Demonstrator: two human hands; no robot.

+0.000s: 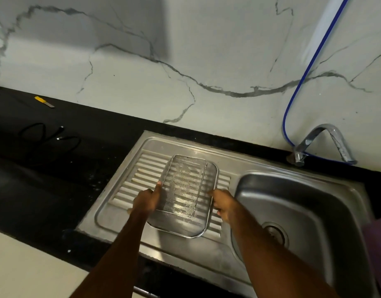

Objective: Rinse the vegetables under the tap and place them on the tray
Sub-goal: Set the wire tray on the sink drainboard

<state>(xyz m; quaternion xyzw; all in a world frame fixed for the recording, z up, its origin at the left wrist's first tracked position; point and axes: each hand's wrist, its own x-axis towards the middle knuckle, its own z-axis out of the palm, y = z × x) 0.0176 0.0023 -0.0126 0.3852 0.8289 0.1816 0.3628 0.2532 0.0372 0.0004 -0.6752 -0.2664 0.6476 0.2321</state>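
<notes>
Right now both hands, left hand [145,202] and right hand [223,206], grip the mesh tray [185,194] by its sides on the drainboard [129,186], fingers curled round the rim. No vegetables show; fetching them for the tap [327,143] likely comes next.

— What sort of place is this?
— A home kitchen. A steel sink [303,211] with a ribbed draining board [129,190] is set into a black counter [56,168].
— Anything else?
— A chrome tap [322,143] stands at the back, against a marble-veined wall [185,50], and a yellow-handled knife [44,101] lies on the counter.
</notes>
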